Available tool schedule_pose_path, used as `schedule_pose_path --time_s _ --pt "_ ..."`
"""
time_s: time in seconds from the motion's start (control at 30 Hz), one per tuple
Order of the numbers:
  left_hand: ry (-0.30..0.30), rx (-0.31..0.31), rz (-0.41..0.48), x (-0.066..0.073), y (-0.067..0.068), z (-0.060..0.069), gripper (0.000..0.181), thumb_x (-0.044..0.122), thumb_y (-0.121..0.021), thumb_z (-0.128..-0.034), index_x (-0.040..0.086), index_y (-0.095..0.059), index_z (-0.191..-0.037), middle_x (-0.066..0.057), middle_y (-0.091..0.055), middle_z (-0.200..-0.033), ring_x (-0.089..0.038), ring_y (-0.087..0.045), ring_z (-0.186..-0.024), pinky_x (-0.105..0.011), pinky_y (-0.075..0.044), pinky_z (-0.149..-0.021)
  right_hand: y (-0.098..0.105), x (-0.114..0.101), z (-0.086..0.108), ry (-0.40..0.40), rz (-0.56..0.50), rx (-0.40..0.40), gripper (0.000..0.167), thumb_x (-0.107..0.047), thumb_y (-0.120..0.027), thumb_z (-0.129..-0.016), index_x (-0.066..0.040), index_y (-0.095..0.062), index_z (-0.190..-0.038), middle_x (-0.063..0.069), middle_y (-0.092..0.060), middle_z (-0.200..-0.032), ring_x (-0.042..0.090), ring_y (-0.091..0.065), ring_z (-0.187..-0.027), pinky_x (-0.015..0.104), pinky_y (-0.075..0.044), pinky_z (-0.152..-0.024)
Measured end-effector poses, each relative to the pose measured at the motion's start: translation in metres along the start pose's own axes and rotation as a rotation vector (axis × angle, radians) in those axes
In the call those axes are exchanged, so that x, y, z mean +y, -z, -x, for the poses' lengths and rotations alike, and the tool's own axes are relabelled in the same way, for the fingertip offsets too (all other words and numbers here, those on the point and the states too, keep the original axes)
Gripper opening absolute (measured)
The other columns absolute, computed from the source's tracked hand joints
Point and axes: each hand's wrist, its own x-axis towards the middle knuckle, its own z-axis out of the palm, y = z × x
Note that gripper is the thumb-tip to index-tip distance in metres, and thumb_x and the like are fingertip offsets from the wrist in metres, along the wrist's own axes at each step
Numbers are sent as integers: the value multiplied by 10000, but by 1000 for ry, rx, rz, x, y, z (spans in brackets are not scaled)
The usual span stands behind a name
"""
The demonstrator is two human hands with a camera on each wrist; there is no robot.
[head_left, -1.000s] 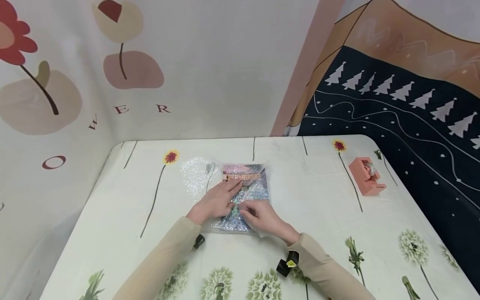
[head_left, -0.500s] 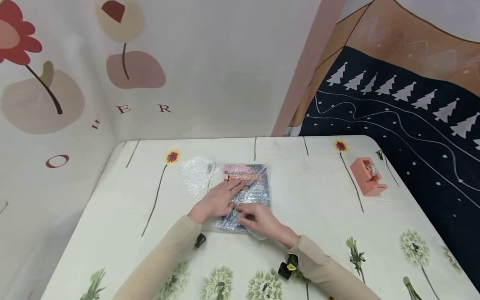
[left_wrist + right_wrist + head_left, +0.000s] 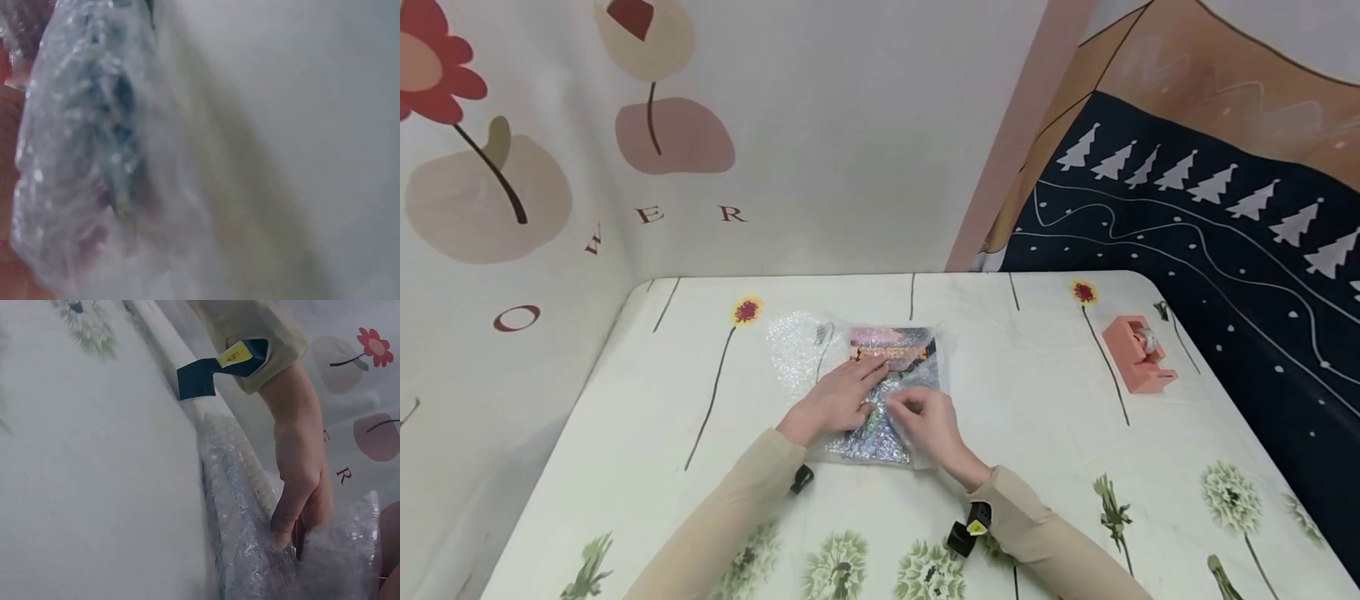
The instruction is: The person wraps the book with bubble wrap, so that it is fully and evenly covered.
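Glossy, crinkled clear bubble wrap (image 3: 792, 346) covers a flat rectangular item (image 3: 891, 336), pink and orange at its far end, blue nearer, lying mid-bench (image 3: 1030, 417). The left hand (image 3: 837, 396) rests on it, fingers straight; the right hand's (image 3: 931, 421) grip pinches the wrap. A coral tape dispenser (image 3: 1126, 360) sits well apart.
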Motion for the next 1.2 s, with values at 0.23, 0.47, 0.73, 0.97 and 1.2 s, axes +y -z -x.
schedule_pose_path --time_s 0.23,0.47,0.73,0.97,1.2 --pt "-12 22 36 -1 2 0 614 122 -524 -837 -22 -364 -1411 -175 -296 -1494 -338 -263 -1370 -449 -209 -1126 8 3 2 204 206 -252 78 -48 -661 -833 -36 -738 -830 133 -691 -1032 268 -630 -1016 362 -525 -804" --pt "23 29 153 -3 8 -1 545 275 -487 -927 -29 -424 -1375 -182 -338 -1471 -343 -304 -1350 -447 -243 -1113 21 9 1 290 222 -445 271 -18 -680 -806 3 -689 -1076 169 -587 -1247 321 -557 -1127 428 -443 -969" --pt "22 -12 147 0 12 1 728 360 -666 -837 -32 -398 -1389 -176 -291 -1495 -351 -275 -1361 -454 -234 -1116 41 23 -10 300 1 -650 308 -15 -650 -845 39 -636 -1148 174 -575 -1261 314 -517 -1192 357 -411 -1013" --pt "13 -31 145 0 8 -3 742 383 -659 -848 -15 -376 -1408 -163 -274 -1506 -334 -263 -1370 -437 -223 -1122 60 38 -33 445 138 -395 483 71 -716 -744 50 -580 -1207 228 -526 -1291 355 -503 -1185 404 -458 -956" --pt "7 -33 145 -1 8 -3 731 378 -651 -859 -20 -375 -1407 -164 -274 -1506 -327 -250 -1376 -434 -220 -1124 64 45 -63 450 473 -432 693 -90 -768 -758 -2 -454 -1369 191 -340 -1466 365 -234 -1373 564 -272 -1063"
